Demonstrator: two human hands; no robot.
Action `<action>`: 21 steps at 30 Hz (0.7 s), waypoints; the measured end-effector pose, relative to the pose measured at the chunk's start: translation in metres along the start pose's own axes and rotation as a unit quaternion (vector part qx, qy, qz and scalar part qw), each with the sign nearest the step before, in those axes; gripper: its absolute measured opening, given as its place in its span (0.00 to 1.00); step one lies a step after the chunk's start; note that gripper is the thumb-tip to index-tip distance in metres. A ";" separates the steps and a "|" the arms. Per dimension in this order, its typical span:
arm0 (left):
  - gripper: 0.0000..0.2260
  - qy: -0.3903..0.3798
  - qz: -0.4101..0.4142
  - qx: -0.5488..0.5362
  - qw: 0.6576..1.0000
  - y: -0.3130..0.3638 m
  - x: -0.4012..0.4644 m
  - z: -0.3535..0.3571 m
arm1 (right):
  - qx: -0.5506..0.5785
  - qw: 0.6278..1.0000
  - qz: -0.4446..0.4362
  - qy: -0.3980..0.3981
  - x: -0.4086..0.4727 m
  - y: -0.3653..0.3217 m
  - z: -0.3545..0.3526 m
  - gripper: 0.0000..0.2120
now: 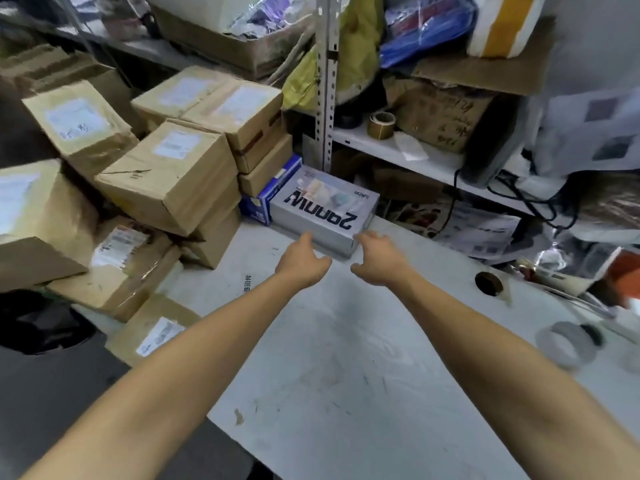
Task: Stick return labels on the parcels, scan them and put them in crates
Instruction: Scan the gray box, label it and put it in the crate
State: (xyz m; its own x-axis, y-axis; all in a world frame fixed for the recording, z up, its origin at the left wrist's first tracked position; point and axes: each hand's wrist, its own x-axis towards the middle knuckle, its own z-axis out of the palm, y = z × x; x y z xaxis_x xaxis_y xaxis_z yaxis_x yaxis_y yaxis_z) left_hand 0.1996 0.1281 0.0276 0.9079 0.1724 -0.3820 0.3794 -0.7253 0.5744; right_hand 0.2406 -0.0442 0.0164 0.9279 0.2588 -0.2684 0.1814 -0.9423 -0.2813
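A grey printed box (323,209) with large dark lettering lies at the far edge of the white table (346,358). Both my arms stretch towards it. My left hand (303,263) is at the box's near side, its fingertips at the front face and the thumb spread. My right hand (379,259) is at the box's near right corner, fingers loosely curved and touching it. Neither hand is closed round the box. A blue box (266,199) sits against its left side.
Several taped cardboard parcels (169,178) with white labels are piled at the left. A metal shelf upright (325,81) stands behind the grey box, with a tape roll (381,124) on the shelf. More tape rolls (568,344) lie at the table's right.
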 end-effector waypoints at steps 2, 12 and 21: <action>0.34 -0.019 -0.004 -0.008 1.000 -0.004 0.026 0.000 | -0.002 0.999 -0.001 -0.038 0.025 -0.004 0.004 0.38; 0.42 -0.086 -0.138 -0.206 0.965 0.003 0.097 -0.003 | -0.111 0.991 0.005 -0.080 0.062 -0.020 0.008 0.32; 0.35 -0.071 -0.178 -0.367 0.910 0.001 0.089 0.034 | -0.158 0.984 -0.009 -0.083 0.011 -0.041 -0.006 0.13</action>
State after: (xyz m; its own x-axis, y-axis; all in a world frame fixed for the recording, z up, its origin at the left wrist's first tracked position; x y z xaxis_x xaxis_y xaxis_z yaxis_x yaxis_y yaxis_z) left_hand 0.2753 0.1197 -0.0303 0.6914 0.1833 -0.6988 0.7097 0.0088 0.7045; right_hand 0.2451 -0.0044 0.0301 0.8620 0.2830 -0.4205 0.3144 -0.9493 0.0058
